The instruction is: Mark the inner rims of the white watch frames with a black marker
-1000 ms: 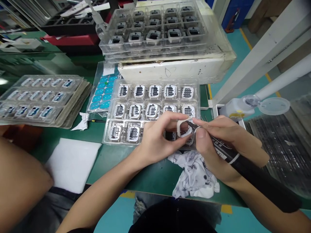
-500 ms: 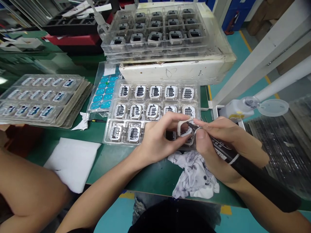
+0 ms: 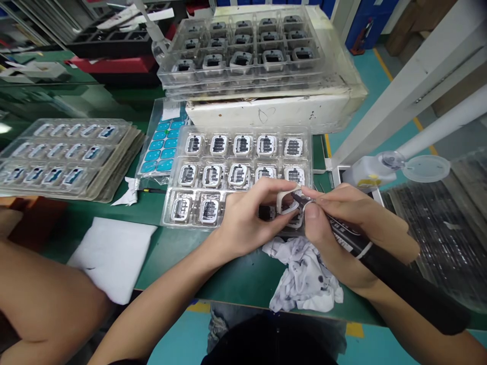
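Left hand (image 3: 247, 215) pinches white frame part (image 3: 288, 202) above near tray (image 3: 243, 175) | right hand (image 3: 342, 223) grips black marker (image 3: 380, 258), tip on part | advice: hold part steady, light strokes | count: 12 seated parts visible, 1 stained rag (image 3: 306, 276), 1 white sheet (image 3: 112, 256)
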The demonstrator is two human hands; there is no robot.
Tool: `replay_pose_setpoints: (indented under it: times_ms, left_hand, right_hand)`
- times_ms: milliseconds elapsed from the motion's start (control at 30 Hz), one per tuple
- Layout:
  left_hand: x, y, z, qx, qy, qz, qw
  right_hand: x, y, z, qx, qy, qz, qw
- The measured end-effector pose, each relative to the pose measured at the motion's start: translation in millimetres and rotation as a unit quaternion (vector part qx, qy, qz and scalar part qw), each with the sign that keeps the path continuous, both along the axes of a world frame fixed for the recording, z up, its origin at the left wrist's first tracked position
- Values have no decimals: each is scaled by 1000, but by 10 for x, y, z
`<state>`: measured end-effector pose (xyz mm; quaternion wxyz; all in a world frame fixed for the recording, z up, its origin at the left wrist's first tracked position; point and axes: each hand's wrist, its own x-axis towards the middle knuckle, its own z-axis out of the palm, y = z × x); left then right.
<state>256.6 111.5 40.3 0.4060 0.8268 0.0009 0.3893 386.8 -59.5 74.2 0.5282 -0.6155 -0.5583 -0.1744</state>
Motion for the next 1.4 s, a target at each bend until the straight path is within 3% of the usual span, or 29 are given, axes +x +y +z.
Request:
replay_pose_setpoints:
  times_ms: [367, 1167, 1267, 1400]
  left_hand:
    - [-1, -32, 84, -104, 14, -62, 993]
    - [-44, -67, 41, -19, 24, 3, 1000]
    - [-36, -64, 50, -53, 31, -9, 998]
    - [-16, -62, 67, -164, 57, -45, 984]
  right_hand:
    - [7, 24, -5, 11, -10, 6, 1000]
    - [18, 98, 32, 19, -21, 8, 1000]
    - [14, 116, 29, 30, -3, 12, 999]
    - [12, 101, 38, 49, -9, 0, 999]
